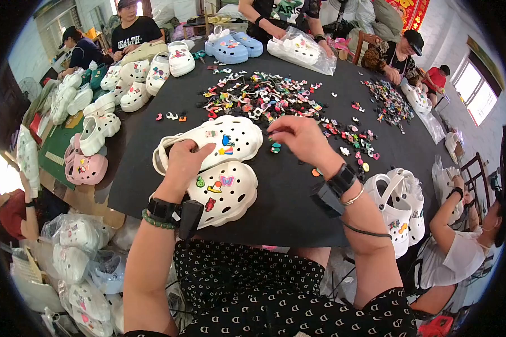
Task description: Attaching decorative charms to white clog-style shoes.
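Two white clogs lie side by side on the black tabletop in front of me, toes to the right. My left hand [184,163] grips the far clog [244,137] at its side, thumb over the upper. That clog carries several charms, among them a blue one and a rainbow star. On the near clog [239,196] sit green, yellow, purple and red charms. My right hand [303,143] hovers just right of the clogs, fingers pinched on a small charm [270,137], mostly hidden. Below its fingertips a teal charm [275,147] lies on the table.
A big heap of loose charms [258,98] spreads across the middle, with another heap [391,104] at far right. White clogs [396,210] stand by the right edge, blue clogs [227,48] at the back. More clogs crowd the left, including a pink pair [90,168]. Several people work around the table.
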{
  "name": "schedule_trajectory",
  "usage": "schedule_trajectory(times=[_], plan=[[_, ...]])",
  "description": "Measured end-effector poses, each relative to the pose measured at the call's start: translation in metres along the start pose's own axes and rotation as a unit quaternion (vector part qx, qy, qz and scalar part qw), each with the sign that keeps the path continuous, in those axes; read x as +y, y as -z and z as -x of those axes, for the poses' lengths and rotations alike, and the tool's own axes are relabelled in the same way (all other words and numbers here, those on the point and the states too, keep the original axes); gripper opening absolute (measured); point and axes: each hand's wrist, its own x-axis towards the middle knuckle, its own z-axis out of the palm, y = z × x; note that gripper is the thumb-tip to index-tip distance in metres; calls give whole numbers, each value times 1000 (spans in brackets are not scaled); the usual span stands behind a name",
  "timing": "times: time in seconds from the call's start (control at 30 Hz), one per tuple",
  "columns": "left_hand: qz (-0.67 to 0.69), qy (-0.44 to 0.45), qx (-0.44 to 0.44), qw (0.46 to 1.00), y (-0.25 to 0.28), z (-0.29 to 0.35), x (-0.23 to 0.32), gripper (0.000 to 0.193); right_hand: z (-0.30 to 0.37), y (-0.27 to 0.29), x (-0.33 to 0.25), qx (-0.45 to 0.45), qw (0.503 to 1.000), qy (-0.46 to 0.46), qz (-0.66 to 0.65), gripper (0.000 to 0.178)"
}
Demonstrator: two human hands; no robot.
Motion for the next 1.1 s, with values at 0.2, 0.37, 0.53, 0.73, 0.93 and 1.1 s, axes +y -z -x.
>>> schedule_trajectory(times=[0.2,0.37,0.53,0.73,0.93,1.1], plan=[[38,-49,-22,998,-1,8,13,40,-17,-38,0,4,969,201,142,14],[9,-31,-8,999,2,8,13,41,-28,-54,-10,-13,982,102,159,10],[-18,-58,-5,998,0,2,6,46,-38,-59,1,18,959,163,231,11],[-24,-58,-1,998,-2,-1,1,47,-42,-55,-9,-48,973,84,212,15],[4,-57,-9,998,-2,0,2,46,-42,-54,-7,-25,961,109,253,11],[6,-58,-15,998,-3,-2,-2,45,-41,-50,-4,-12,971,82,224,10]])
